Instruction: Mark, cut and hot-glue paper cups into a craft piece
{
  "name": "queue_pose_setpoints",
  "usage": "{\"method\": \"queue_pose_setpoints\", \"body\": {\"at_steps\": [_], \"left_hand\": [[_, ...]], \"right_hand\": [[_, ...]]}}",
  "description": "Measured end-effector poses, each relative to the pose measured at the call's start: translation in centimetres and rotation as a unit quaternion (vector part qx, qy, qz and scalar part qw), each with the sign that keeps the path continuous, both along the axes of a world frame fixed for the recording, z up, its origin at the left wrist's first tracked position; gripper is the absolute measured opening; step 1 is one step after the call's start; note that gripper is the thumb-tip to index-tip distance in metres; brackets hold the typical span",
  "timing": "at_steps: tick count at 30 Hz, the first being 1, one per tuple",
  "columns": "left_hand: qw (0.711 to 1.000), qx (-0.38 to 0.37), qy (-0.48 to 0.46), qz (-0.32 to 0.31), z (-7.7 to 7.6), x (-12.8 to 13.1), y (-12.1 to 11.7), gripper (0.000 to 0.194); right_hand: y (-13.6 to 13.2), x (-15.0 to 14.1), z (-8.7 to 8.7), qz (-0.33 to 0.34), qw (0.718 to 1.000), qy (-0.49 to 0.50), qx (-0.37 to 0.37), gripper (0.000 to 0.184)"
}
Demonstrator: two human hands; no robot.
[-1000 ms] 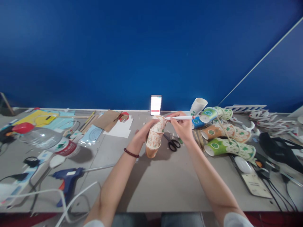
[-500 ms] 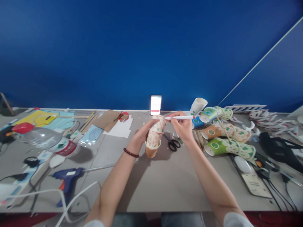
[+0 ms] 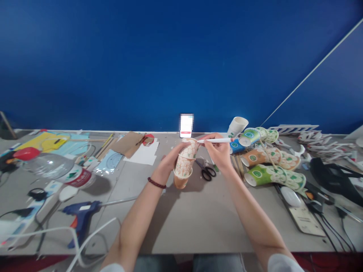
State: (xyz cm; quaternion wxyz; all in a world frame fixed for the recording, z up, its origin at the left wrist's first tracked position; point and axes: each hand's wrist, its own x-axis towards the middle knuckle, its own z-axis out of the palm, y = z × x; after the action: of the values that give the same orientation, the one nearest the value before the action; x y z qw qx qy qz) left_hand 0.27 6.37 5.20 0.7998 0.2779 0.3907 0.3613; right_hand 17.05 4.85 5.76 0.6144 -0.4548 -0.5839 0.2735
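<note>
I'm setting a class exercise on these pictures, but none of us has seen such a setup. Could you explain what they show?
There is no machine here: a person works with two bare hands. All the pictures come from one camera on that person's head, looking forward and down. The left hand holds the stacked paper cups. The right hand holds a white pen-like stick, its tip at or very near the upper rim. On the grey table lie scissors, a blue glue gun and a clear bottle to the left, and more patterned cups to the right.
</note>
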Motion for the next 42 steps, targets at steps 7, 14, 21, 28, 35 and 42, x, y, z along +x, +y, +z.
{"method": "queue_pose_setpoints", "body": {"at_steps": [7, 14, 21, 28, 35, 42], "left_hand": [[1.0, 0.009, -0.002, -0.005, 0.17, -0.05, -0.13, 0.036], [1.0, 0.016, -0.012, -0.013, -0.34, -0.15, 0.08, 0.034], [1.0, 0.008, -0.01, -0.02, -0.11, -0.21, 0.08, 0.035], [1.0, 0.01, -0.002, -0.013, 0.01, -0.14, 0.0, 0.035], [1.0, 0.002, -0.001, -0.019, 0.63, -0.17, -0.34, 0.033], [1.0, 0.008, -0.001, -0.018, 0.5, -0.15, -0.22, 0.032]], "right_hand": [[0.09, 0.04, -0.12, -0.005, 1.0, 0.013, -0.001, 0.003], [-0.03, 0.03, -0.01, -0.01, 1.0, -0.004, 0.001, 0.004], [-0.03, 0.09, -0.07, -0.008, 1.0, -0.007, 0.01, 0.004], [0.01, 0.02, -0.01, -0.011, 1.0, 0.011, 0.002, 0.002], [-0.04, 0.01, 0.09, -0.004, 1.0, 0.026, 0.001, 0.003], [-0.14, 0.03, 0.19, -0.008, 1.0, 0.024, 0.001, 0.005]]}}
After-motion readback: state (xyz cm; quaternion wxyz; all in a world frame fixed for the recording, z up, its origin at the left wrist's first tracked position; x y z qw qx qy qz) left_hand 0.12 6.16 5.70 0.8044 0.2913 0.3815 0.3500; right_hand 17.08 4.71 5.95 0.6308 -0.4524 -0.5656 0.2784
